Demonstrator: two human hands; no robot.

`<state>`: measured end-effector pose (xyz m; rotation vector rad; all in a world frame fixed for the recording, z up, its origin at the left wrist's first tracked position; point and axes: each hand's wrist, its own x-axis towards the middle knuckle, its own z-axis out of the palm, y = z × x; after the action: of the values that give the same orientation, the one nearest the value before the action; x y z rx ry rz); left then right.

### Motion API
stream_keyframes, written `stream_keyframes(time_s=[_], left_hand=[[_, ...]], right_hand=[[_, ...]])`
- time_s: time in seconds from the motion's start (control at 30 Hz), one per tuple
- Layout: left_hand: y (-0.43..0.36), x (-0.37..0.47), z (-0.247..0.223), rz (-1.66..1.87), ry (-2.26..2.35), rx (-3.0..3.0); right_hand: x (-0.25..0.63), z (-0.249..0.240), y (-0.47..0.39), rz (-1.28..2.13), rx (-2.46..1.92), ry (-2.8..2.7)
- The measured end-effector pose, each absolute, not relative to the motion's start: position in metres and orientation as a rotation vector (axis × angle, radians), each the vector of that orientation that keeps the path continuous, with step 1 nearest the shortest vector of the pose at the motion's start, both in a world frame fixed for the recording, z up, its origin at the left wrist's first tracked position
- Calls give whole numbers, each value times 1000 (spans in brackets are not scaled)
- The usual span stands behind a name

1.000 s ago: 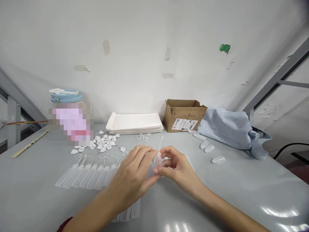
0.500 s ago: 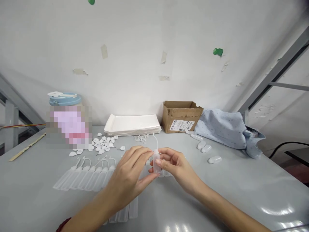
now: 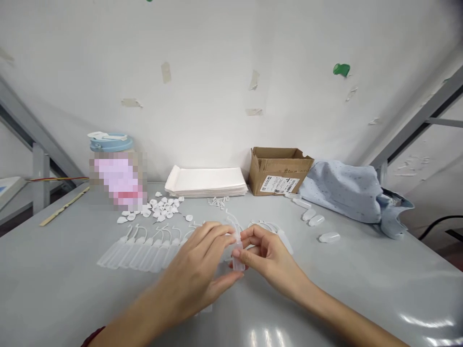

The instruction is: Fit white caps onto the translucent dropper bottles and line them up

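Note:
A small translucent squeeze bottle [image 3: 238, 261] with a thin curved tube on its cap stands nearly upright between both hands. My right hand [image 3: 271, 253] pinches its body between thumb and fingers. My left hand [image 3: 204, 265] spans it from the left, fingertips near the cap and thumb at the base. A row of similar tube-topped bottles [image 3: 135, 255] lies to the left, partly hidden by my left hand. More of them [image 3: 284, 240] lie behind my right hand. The bottom edge of another bottle [image 3: 205, 309] shows below my left wrist.
White caps [image 3: 164, 207] lie in a pile at back left, with small white tube pieces [image 3: 219, 201] near a stack of white envelopes [image 3: 208, 180]. A cardboard box [image 3: 280, 168] and blue cloth [image 3: 340, 190] stand at back right. Several loose bottles [image 3: 330, 237] lie before them.
The view has shifted, so the table items sit further right in the picture. More bottles show behind my right hand. Both hands keep their hold on the bottle, now slightly lower in view.

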<state>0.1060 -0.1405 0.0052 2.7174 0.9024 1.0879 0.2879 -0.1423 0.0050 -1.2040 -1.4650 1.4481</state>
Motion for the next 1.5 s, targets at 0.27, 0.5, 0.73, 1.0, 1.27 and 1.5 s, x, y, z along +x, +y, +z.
stream_keyframes(time_s=[0.27, 0.5, 0.73, 1.0, 1.27, 1.5], left_hand=[[-169, 88, -11, 1005, 958, 2733], [-173, 83, -23, 933, 1005, 2802], [-174, 83, -23, 831, 1046, 2804], [-174, 81, -33, 761, 1099, 2803], [-179, 82, -36, 785, 1135, 2787], [-180, 85, -37, 854, 1115, 2892]], right_hand=[[281, 0, -157, 1595, -1238, -1771], [275, -12, -162, 1583, -1305, -1810], [274, -22, -162, 1512, -1327, -1848], [271, -21, -164, 1556, -1338, -1821], [272, -24, -163, 1616, -1325, -1745], [271, -26, -164, 1653, -1314, -1700]])
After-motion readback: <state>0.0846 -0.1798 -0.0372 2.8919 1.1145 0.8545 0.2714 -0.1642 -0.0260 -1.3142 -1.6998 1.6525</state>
